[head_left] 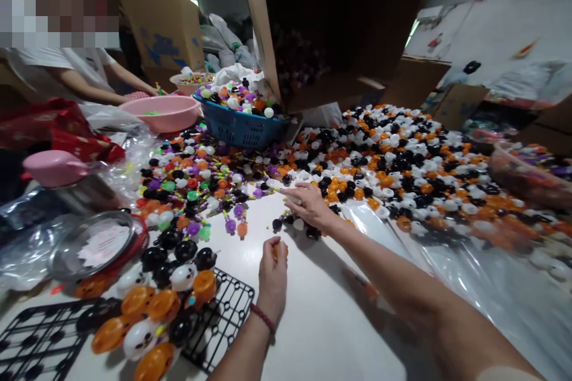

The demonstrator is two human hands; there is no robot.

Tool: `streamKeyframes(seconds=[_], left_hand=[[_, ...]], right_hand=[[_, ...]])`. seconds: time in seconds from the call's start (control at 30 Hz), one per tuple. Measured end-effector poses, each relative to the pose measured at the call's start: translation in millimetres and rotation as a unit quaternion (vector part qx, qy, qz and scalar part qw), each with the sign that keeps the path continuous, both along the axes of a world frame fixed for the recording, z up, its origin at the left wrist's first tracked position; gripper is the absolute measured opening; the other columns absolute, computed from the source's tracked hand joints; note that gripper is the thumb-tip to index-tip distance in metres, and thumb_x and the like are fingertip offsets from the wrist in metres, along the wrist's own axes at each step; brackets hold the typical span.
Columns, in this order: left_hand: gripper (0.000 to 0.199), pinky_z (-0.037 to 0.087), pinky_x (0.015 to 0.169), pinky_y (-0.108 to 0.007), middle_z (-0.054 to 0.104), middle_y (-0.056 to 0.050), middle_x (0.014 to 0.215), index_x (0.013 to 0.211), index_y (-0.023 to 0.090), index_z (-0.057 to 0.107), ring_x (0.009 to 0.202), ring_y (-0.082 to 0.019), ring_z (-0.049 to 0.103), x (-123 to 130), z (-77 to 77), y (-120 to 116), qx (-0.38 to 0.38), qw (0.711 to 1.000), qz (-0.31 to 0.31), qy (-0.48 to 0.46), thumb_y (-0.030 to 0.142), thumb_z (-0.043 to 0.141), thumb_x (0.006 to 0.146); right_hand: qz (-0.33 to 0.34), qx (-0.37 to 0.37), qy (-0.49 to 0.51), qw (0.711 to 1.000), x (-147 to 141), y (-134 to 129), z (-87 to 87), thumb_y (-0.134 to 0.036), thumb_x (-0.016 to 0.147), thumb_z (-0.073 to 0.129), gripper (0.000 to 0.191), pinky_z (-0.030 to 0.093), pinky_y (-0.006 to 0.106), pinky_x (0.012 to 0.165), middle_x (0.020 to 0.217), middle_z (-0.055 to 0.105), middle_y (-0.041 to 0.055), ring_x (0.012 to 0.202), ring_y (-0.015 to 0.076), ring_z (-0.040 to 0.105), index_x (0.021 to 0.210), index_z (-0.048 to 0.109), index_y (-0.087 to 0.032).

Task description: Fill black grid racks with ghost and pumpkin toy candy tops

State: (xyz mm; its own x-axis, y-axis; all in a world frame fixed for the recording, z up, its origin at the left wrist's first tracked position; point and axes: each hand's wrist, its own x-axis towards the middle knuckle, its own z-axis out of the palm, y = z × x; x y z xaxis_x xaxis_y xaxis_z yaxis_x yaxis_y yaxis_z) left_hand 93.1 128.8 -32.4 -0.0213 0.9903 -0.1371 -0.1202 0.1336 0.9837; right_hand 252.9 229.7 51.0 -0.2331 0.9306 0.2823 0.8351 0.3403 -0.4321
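My left hand (273, 271), wearing a dark red bracelet, is curled closed over the white table. A bit of a small orange piece (281, 251) shows between its fingers; the rest of it is hidden. Further forward, my right hand (308, 207) stretches its fingers to the left over the edge of the heap. Just under it lie several black and white pieces (298, 224). Near its fingertips are thin sticks with coloured heads (259, 193). Two purple heads and an orange spiky head (242, 230) lie on the table left of my hands.
Black grid racks (227, 303) at left sit beside orange, black and white pumpkin- and skull-shaped pieces (163, 305). A large heap (393, 155) of similar pieces spreads right. Behind stand a blue basket (243, 130), a pink basin (163, 113) and a cardboard box (261, 24). A co-worker stands back left.
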Motion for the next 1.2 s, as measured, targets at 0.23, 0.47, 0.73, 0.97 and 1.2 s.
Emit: streamKeyframes(seconds=[0.23, 0.47, 0.73, 0.97, 1.2], left_hand=[[0.058, 0.024, 0.038, -0.016, 0.054, 0.003, 0.064, 0.093, 0.018, 0.055, 0.044, -0.006, 0.038, 5, 5.6, -2, -0.078, 0.986, -0.04, -0.142, 0.074, 0.048, 0.085], [0.052, 0.03, 0.042, -0.015, 0.053, 0.004, 0.06, 0.089, 0.019, 0.051, 0.047, -0.006, 0.044, 6, 14.3, -7, -0.052, 0.984, -0.062, -0.16, 0.071, 0.051, 0.086], [0.051, 0.026, 0.043, -0.017, 0.052, 0.003, 0.058, 0.083, 0.018, 0.053, 0.045, -0.007, 0.039, 8, 17.7, -12, -0.03, 0.983, -0.116, -0.14, 0.069, 0.052, 0.087], [0.049, 0.023, 0.044, -0.018, 0.046, 0.005, 0.058, 0.082, 0.019, 0.054, 0.047, -0.006, 0.034, 7, 14.4, -10, -0.035, 0.981, -0.128, -0.145, 0.066, 0.063, 0.08], [0.052, 0.025, 0.043, -0.018, 0.046, 0.005, 0.059, 0.077, 0.019, 0.052, 0.046, -0.007, 0.034, 8, 14.5, -11, -0.039, 0.987, -0.108, -0.111, 0.071, 0.056, 0.083]], right_hand=[[-0.092, -0.184, 0.53, 0.823, 1, -60, 3.5, -0.059, 0.081, 0.067, 0.048, 0.049, 0.025, 0.058, 0.081, 0.066, -0.0012, 0.064, 0.0129, 0.063, 0.109, 0.055, -0.022], [-0.138, -0.178, 0.612, 0.758, -8, -131, -23.2, -0.042, 0.066, 0.087, 0.049, 0.054, 0.027, 0.07, 0.082, 0.067, -0.0037, 0.069, 0.012, 0.067, 0.094, 0.052, -0.022], [-0.155, -0.155, 0.503, 0.836, -3, -158, -17.2, -0.039, 0.072, 0.08, 0.043, 0.051, 0.029, 0.071, 0.096, 0.068, -0.001, 0.071, 0.0123, 0.059, 0.105, 0.056, -0.024], [-0.125, -0.176, 0.488, 0.846, 1, -162, -17.1, -0.043, 0.082, 0.07, 0.041, 0.048, 0.029, 0.069, 0.083, 0.066, -0.002, 0.076, 0.0153, 0.059, 0.114, 0.053, -0.025], [-0.064, -0.158, 0.262, 0.95, 0, -173, -21.3, -0.044, 0.092, 0.059, 0.048, 0.049, 0.035, 0.082, 0.093, 0.068, 0.0029, 0.084, 0.0178, 0.061, 0.136, 0.06, -0.024]])
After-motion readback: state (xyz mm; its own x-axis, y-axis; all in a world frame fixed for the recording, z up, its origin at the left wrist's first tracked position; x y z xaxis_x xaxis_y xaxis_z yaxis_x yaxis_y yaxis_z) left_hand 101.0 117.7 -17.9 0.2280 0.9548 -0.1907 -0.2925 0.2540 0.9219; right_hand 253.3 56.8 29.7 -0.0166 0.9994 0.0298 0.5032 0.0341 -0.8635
